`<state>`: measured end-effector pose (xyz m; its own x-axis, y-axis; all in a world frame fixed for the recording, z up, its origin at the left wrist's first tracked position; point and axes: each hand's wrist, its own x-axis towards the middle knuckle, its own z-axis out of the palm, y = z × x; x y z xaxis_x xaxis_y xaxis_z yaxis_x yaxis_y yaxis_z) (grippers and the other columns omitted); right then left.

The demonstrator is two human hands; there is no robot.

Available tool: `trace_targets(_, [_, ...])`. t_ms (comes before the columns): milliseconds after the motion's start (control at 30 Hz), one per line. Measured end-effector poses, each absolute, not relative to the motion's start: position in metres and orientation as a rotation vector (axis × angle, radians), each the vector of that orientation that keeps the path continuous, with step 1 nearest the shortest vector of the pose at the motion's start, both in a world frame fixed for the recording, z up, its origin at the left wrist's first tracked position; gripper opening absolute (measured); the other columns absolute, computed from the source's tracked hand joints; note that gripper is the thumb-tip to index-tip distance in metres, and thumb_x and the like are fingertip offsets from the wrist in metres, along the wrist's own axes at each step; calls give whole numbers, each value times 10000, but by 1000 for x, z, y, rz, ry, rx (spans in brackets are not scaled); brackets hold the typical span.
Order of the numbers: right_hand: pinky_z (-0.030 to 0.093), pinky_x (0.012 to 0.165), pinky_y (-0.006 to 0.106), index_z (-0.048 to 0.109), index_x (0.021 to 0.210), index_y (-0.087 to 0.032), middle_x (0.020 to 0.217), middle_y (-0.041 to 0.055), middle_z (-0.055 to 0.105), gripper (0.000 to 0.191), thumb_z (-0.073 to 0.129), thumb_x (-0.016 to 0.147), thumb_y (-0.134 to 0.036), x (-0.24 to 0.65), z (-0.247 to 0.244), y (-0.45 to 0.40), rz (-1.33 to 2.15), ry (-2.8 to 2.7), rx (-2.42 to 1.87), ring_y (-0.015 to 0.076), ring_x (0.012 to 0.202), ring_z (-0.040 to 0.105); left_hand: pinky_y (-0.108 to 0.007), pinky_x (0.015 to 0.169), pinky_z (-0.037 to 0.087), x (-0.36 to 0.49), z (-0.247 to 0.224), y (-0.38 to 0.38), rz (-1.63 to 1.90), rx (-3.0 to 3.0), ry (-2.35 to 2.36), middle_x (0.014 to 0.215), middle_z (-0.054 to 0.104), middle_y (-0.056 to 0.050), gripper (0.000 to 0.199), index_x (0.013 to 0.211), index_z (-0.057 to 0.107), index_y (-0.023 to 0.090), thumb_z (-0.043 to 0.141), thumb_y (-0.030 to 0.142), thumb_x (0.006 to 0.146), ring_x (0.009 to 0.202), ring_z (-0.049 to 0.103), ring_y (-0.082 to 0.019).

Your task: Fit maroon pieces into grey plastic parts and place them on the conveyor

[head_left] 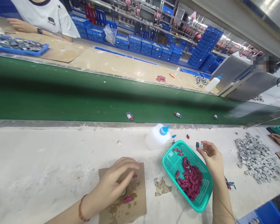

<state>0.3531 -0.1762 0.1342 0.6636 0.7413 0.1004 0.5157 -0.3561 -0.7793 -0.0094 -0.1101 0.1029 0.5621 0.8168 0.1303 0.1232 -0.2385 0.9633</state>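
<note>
My left hand (114,183) is over a brown cardboard piece (140,199) wet with brownish liquid. Its fingers are spread, thumb tip beside a small dark red piece (134,176); whether they touch is unclear. Another dark red piece (128,199) lies in the liquid below that hand. Between thumb and fingertips, my right hand (211,155) pinches a small dark blue and white part (199,145), raised beside a green plastic basket (170,174). Inside the basket lie many dark red pieces (191,180).
A white bottle with blue nozzle (157,137) stands behind the basket. Beyond runs a green conveyor belt (84,102) carrying assembled parts (130,116). Grey pieces (259,158) are heaped at right, near another person's hand (278,140). Someone in a white shirt (49,18) sits opposite.
</note>
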Motion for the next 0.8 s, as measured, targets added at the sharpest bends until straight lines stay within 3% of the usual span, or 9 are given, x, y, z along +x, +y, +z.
trace_targets(100, [544,724,310,659,1018,-224,888,43,670,358,780,697,-327,298,143,-190,386,-1085,-1757,203,802,633,-317,846,528,-3,112,-122,620,1548,832,1095,705,-84,214,1038,718,277,601,304,861,976,656,-259])
trace_targets(167, [549,653,273,665,1070,-252,864,25,672,315,754,769,-272,253,143,-199,557,-1230,-1626,177,724,634,-337,921,508,3,117,-130,530,1449,810,1228,665,-83,343,1173,672,286,641,357,839,1077,627,-271])
trace_targets(233, [555,675,263,668,1104,-278,892,21,675,305,728,809,-230,215,141,-207,722,-1415,-1534,165,718,634,-356,970,485,11,118,-137,482,1361,723,1271,646,-88,425,1244,630,270,639,398,839,1137,600,-275])
trace_targets(300, [556,729,273,652,1157,-289,952,39,676,313,682,854,-216,191,139,-211,799,-1567,-1508,181,799,644,-355,947,493,17,115,-142,478,1276,663,1174,688,-98,378,1169,661,225,574,445,875,1079,625,-260])
trace_targets(367, [555,757,280,634,1191,-290,1032,53,667,325,671,872,-244,188,137,-213,843,-1659,-1519,181,812,653,-330,845,526,20,108,-144,489,1150,699,999,723,-98,375,969,692,182,538,512,879,924,662,-230])
trace_targets(467, [555,750,297,662,1098,-267,1052,60,669,196,615,910,-299,218,134,-209,691,-1678,-1688,183,774,663,-247,531,496,14,97,-141,474,851,855,832,702,-63,476,875,602,175,629,637,760,631,636,-158])
trace_targets(533, [549,780,349,663,1039,-244,1013,75,684,172,545,938,-317,249,129,-203,407,-1631,-1900,236,880,662,-209,399,413,5,91,-136,466,708,921,776,667,-24,580,931,535,192,679,691,673,515,588,-127])
trace_targets(633, [521,862,453,658,1034,-238,1064,92,689,232,460,943,-315,290,116,-195,177,-1765,-2063,294,992,640,-221,387,443,-10,89,-131,481,655,944,771,621,6,640,1007,479,213,677,711,658,537,607,-142])
trace_targets(800, [542,796,461,636,1058,-209,1046,116,692,287,374,943,-233,312,98,-186,21,-1934,-2185,308,954,656,-275,500,513,-26,91,-129,529,862,983,912,611,-22,566,1088,441,223,642,628,748,624,642,-155])
